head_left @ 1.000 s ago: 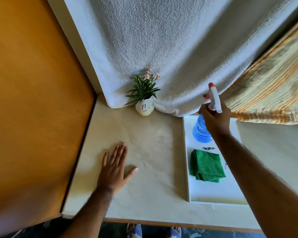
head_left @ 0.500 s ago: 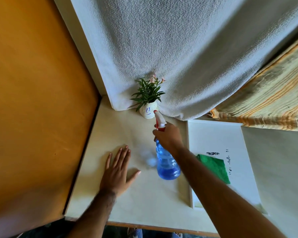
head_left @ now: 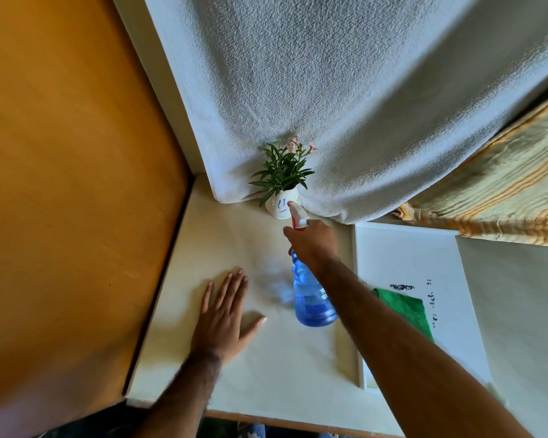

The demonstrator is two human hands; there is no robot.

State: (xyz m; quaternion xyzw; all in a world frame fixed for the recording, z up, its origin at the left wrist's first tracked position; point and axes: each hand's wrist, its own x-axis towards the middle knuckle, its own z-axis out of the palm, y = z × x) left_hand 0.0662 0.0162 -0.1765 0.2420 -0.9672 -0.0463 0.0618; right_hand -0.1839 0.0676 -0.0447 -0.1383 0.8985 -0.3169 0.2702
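My right hand (head_left: 312, 243) grips the neck of a blue spray bottle (head_left: 312, 298) with a white and red trigger head (head_left: 296, 216), held above the cream tabletop (head_left: 234, 245). Its nozzle points toward a small plant in a white pot (head_left: 282, 207) at the back. My left hand (head_left: 223, 317) rests flat on the tabletop, fingers spread, left of the bottle. A folded green cloth (head_left: 407, 308) lies on a white tray (head_left: 402, 254) at the right, partly hidden by my right arm.
An orange wall (head_left: 76, 184) borders the table on the left. A white towel (head_left: 329, 90) hangs behind the plant, and a striped yellow cloth (head_left: 503, 191) hangs at the right. The table's front edge (head_left: 266, 420) runs along the bottom.
My right hand carried the spray bottle from over the tray leftward to the middle of the table, near the plant. In the last half second it barely moved. My left hand stayed flat.
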